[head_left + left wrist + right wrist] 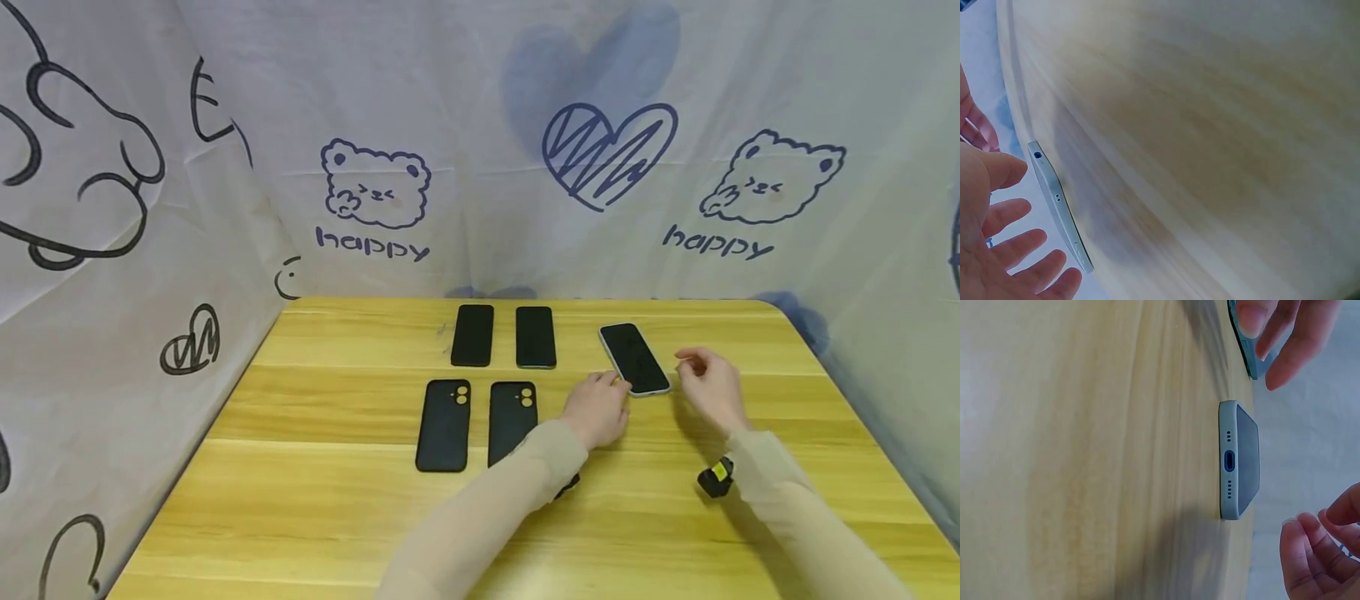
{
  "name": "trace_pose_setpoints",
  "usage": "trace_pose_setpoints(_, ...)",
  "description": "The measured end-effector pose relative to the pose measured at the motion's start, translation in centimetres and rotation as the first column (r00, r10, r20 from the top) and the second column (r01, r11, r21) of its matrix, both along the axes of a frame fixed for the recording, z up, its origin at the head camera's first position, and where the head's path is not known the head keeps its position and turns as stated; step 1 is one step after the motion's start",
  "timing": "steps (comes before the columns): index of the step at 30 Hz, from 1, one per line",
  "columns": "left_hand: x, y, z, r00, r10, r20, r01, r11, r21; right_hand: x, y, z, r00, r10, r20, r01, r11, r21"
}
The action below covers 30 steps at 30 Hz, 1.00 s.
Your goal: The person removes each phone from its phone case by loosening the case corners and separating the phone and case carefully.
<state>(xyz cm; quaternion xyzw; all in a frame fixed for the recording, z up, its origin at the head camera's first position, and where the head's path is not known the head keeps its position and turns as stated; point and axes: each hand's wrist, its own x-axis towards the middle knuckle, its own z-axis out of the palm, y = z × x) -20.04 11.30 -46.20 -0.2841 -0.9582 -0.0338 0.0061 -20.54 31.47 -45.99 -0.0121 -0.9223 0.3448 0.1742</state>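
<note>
A phone with a dark screen (633, 357) lies face up and slightly turned on the table, in a pale case whose port end (1229, 462) shows in the right wrist view. By its near left corner is my left hand (598, 410), which overlaps that corner in the head view. The left wrist view shows this hand's fingers (1019, 250) loosely bent, spread and holding nothing. Just right of the phone, apart from it, hovers my right hand (711, 385). Its fingers (1300, 553) are loosely curled with the thumb close to them, and nothing is held between them.
Two black phones (472, 335) (536, 337) lie side by side near the table's back edge. In front of them are two black phone cases (443, 425) (512, 417), the right one partly behind my left sleeve. Printed cloth (480, 100) hangs around the wooden table (300, 517).
</note>
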Motion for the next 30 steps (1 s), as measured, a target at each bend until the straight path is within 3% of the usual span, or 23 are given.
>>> trace_pose_setpoints(9,0.2,1.6,0.4,0.997,0.041,0.064,-0.040,0.999,-0.024,0.5,0.1,0.1,1.000,-0.007,0.013,0.007,1.000,0.007)
trace_pose_setpoints(22,0.4,3.4,-0.1,0.985,0.093,0.143,-0.065,0.980,-0.189,1.2,0.2,0.2,1.000,0.006,0.013,-0.006,1.000,-0.008)
trace_pose_setpoints(30,0.0,3.5,-0.4,0.992,0.058,0.111,-0.030,0.971,-0.238,1.4,0.6,0.2,1.000,-0.008,0.007,0.008,1.000,-0.023)
